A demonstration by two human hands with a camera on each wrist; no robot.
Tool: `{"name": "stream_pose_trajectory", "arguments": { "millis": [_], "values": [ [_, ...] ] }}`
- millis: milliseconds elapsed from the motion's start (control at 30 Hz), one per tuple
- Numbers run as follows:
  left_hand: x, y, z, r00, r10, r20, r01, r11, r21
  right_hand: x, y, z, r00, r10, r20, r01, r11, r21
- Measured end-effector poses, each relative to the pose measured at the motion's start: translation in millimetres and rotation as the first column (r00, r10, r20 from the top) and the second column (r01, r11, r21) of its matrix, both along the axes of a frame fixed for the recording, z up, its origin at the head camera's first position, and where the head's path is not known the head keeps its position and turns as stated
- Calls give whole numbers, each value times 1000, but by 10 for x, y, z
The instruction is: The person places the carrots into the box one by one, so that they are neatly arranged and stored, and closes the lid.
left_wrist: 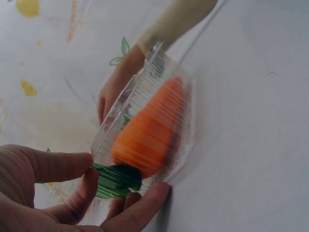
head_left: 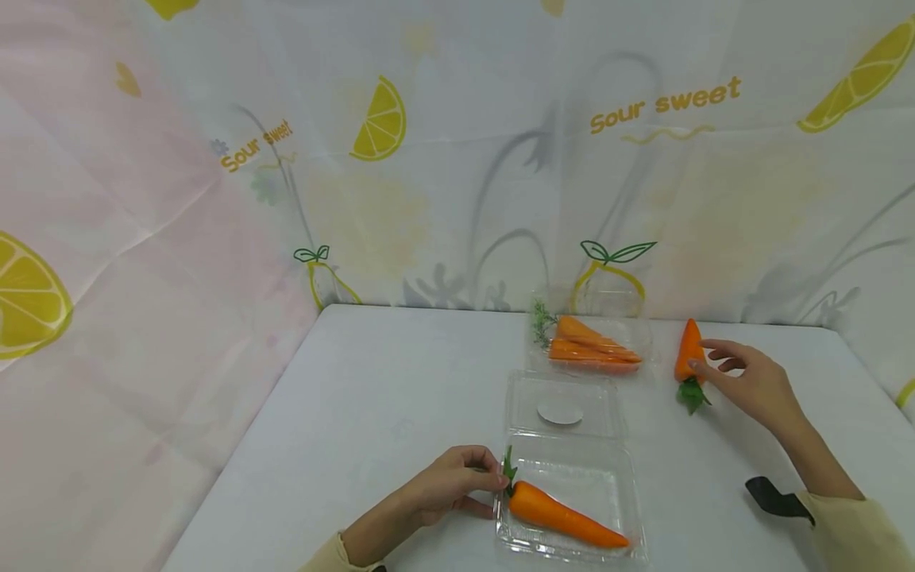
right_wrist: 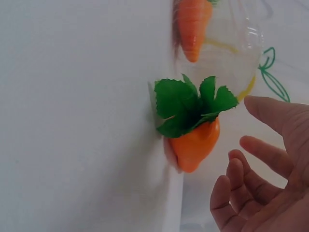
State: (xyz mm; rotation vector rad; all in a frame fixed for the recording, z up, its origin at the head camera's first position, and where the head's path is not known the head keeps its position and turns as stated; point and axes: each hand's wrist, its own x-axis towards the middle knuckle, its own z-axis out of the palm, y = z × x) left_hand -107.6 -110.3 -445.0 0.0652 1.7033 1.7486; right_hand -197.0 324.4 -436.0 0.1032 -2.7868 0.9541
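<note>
A clear plastic clamshell box [head_left: 600, 473] lies with its lid folded back, near the table's front. Inside it is an orange toy carrot [head_left: 561, 516] with green leaves at its left end. My left hand [head_left: 457, 485] pinches the box's left rim between thumb and index finger, beside the leaves; other fingers rest low against the wall in the left wrist view. At the back right, a second toy carrot [head_left: 689, 349] lies with its leaves toward me. Around it my right hand [head_left: 758, 385] has its fingers apart, and a gap shows between them and the carrot [right_wrist: 195, 145] in the right wrist view.
Behind the box's lid [head_left: 525, 405], which bears a white oval label [head_left: 560, 412], stands another clear box holding several carrots [head_left: 589, 349]. The white table [head_left: 386, 413] meets a lemon-printed cloth [head_left: 457, 199] at the back and left.
</note>
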Motion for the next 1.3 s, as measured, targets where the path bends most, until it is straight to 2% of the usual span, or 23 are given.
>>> {"name": "stream_pose_trajectory", "arguments": {
  "millis": [433, 833, 1100, 1300],
  "values": [
    [0, 4, -4, 1000, -2, 2, 2, 1000, -8, -80, 21, -132, 997, -57, 53, 57, 998, 2],
    [7, -1, -13, 1000, 4, -4, -4, 1000, -9, -127, -20, -184, 996, -55, 63, 55, 998, -1],
    [17, -1, 11, 1000, 7, -7, -7, 1000, -1, -133, 6, -169, 989, -52, 137, 52, 999, 5],
    [16, -1, 12, 1000, 3, -9, -3, 1000, 7, -127, 14, -124, 975, -43, 219, 42, 999, 10]
  ]
}}
